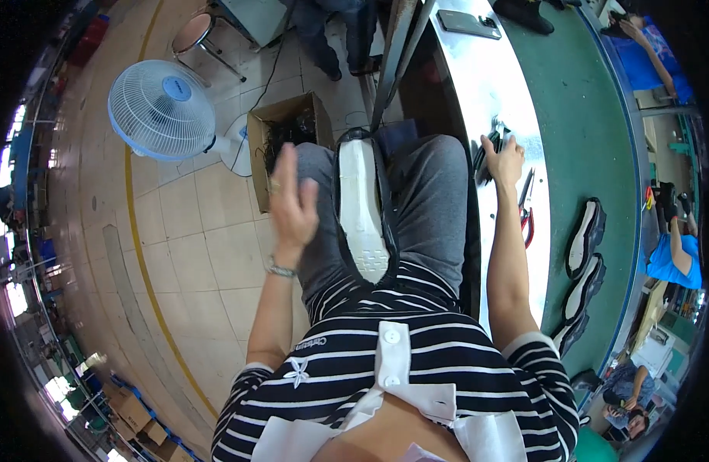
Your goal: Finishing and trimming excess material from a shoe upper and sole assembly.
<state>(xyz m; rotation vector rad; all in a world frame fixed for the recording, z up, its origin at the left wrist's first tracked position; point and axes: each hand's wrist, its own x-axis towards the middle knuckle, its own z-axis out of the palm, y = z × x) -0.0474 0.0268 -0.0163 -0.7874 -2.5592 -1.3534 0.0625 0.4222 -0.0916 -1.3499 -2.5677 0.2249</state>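
An upturned black shoe upper (360, 208) with a white bottom lies lengthwise between my thighs, its far end near my knees. My left hand (294, 208) hovers over my left thigh, beside the shoe and touching nothing; its fingers are stretched out and slightly blurred. On the metal bench to the right, my right hand (505, 163) has thumb and fingers around a dark tool with a metal tip (498, 128); its exact kind is hard to make out. Close by that hand lie red-handled pliers (529, 219) on the bench.
A cardboard box (260, 165) with dark scraps stands by my left knee. Beyond it are a fan (163, 109) and a stool (194, 35). A phone (468, 24) lies at the bench's (497, 77) far end. Several soles (585, 239) rest on the green surface rightward. Another person's legs show ahead.
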